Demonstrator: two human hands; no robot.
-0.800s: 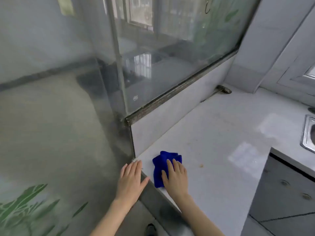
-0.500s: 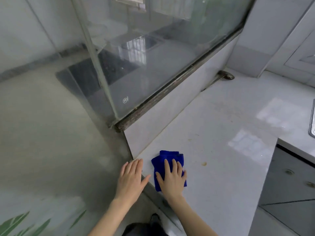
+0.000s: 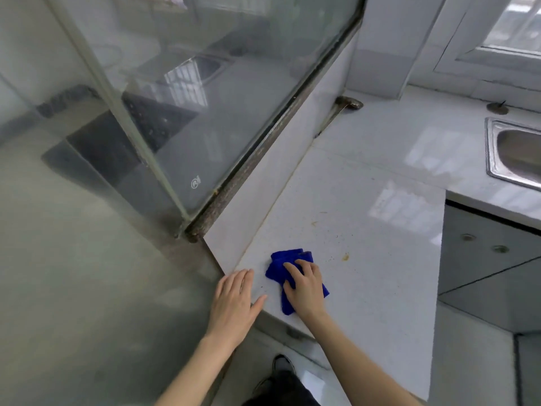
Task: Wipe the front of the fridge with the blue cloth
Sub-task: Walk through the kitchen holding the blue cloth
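The glossy grey-green fridge front filled the left, and beside it the left hand lay flat, fingers straight, on the corner of the speckled white stone countertop. Just right of it, the right hand curled its fingers over the crumpled blue cloth, which lay on the countertop near its front edge. A steel sink sat at far right.

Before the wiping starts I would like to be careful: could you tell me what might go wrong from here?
1. The blue cloth lies on the counter near a brownish stain; any grime it picks up may smear the fridge front.
2. The right hand has its grip on top of the bunched cloth, close to the counter's near edge, so the cloth could slip off.
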